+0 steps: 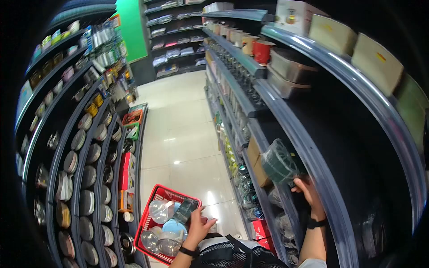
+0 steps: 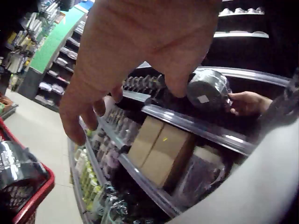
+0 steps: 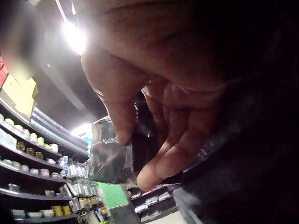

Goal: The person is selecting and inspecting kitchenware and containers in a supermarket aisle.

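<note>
The right hand pinches the edge of a dark round container in clear wrap at the right shelf; the left wrist view shows its round face with a white label. In the right wrist view the thumb and fingers hold the wrapped container. The left hand is over the edge of a red basket, beside a dark wrapped item inside it. From the left wrist view, the left hand has loosely spread fingers and holds nothing.
The basket also carries clear containers and a light blue round item. Stocked shelves line the left; a shelf edge curves close by on the right. Cardboard boxes stand on a lower shelf. A tiled floor runs between.
</note>
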Demonstrator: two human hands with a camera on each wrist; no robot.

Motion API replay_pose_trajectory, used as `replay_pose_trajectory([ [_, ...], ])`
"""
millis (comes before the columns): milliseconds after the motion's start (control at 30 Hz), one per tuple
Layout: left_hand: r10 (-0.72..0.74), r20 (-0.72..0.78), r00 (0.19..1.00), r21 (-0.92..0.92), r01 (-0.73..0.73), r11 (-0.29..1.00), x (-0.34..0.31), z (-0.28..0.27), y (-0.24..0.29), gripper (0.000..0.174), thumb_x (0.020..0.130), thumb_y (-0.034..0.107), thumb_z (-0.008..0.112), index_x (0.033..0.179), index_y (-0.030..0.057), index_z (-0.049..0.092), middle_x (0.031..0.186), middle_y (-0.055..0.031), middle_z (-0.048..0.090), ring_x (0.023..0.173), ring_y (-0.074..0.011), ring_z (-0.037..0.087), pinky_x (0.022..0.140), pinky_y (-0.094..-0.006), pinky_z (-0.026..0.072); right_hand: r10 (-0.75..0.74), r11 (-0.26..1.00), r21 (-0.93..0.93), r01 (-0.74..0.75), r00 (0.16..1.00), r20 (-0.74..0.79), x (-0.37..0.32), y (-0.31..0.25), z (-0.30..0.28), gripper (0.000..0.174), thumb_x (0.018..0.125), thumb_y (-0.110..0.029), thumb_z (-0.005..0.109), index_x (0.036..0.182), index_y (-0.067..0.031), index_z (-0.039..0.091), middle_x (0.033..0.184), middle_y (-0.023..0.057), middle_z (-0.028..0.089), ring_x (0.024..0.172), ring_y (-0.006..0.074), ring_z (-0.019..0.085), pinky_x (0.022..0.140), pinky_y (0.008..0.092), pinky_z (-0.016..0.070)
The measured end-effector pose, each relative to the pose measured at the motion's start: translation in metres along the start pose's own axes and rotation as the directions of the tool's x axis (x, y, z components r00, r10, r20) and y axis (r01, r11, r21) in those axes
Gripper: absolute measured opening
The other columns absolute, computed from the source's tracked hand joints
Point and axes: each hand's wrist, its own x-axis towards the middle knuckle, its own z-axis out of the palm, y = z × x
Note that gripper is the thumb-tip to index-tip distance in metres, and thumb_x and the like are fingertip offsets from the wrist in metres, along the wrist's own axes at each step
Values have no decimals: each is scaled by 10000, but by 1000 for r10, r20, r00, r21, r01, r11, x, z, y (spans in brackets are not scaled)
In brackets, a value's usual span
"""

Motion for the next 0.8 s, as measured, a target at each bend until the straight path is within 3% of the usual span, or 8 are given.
replay_pose_trajectory([
  [33, -14, 70, 997, -37, 16, 999, 6, 0, 19, 810, 795, 284, 877, 1417, -17, 454, 1323, -215, 514, 1247, -319, 540, 1026, -402, 481, 40, 993, 112, -41, 999, 19, 0, 2, 16, 170, 925, -105, 710, 1025, 32, 703, 868, 93, 717, 707, 162, 696, 677, 280, 542],
  [233, -80, 352, 932, -472, 251, 845, 40, -11, 31, 834, 942, 146, 717, 1589, 137, 191, 1545, -189, 346, 1378, -336, 474, 1004, -471, 522, -115, 986, -91, 143, 958, 263, -19, 3, 112, 132, 864, -65, 742, 924, 35, 681, 845, 86, 744, 748, 124, 676, 653, 297, 515],
  [333, -201, 482, 853, -690, 511, 513, 45, -38, 24, 914, 942, 517, 688, 1605, 195, 147, 1580, -185, 307, 1391, -288, 422, 991, -478, 518, -237, 872, -304, 383, 875, 421, -25, 18, 159, 245, 837, -155, 789, 871, 21, 623, 774, 185, 665, 694, 320, 661, 626, 392, 502],
  [433, -368, 451, 813, -686, 580, 439, 44, -49, 1, 894, 936, 461, 724, 1594, 184, 187, 1524, -166, 391, 1349, -278, 467, 965, -485, 536, -323, 760, -329, 561, 765, 557, -38, 20, 207, 298, 818, -235, 805, 905, -16, 624, 836, 193, 649, 758, 433, 639, 644, 471, 509],
  [567, -454, 330, 828, -829, 484, 280, 32, -77, -22, 832, 891, 224, 809, 1531, 52, 306, 1337, -133, 571, 1201, -241, 603, 885, -442, 583, -237, 712, -338, 616, 664, 709, -44, 23, 255, 317, 864, -283, 766, 998, -20, 649, 909, 184, 671, 806, 410, 670, 689, 476, 526],
  [633, -492, 227, 840, -863, 408, 298, 25, -91, -35, 820, 873, 152, 817, 1515, 28, 324, 1327, -127, 580, 1194, -230, 606, 910, -409, 576, -213, 740, -303, 600, 637, 741, -48, 33, 274, 326, 874, -273, 752, 1050, -18, 652, 925, 186, 669, 826, 406, 668, 714, 476, 528],
  [700, -550, -4, 835, -822, 310, 477, 19, -110, -42, 856, 835, 139, 844, 1511, 20, 332, 1335, -152, 572, 1180, -239, 611, 954, -368, 549, -194, 768, -267, 583, 608, 770, -52, 36, 285, 341, 884, -263, 739, 1102, -15, 654, 940, 187, 668, 846, 402, 667, 738, 475, 530],
  [800, -688, -96, 719, -730, 419, 540, 10, -150, -55, 888, 812, 176, 862, 1507, 11, 334, 1357, -159, 557, 1195, -237, 594, 963, -359, 535, -173, 772, -207, 601, 512, 842, -53, 40, 292, 362, 902, -248, 712, 1179, -24, 646, 1001, 191, 670, 895, 396, 664, 779, 472, 530],
])
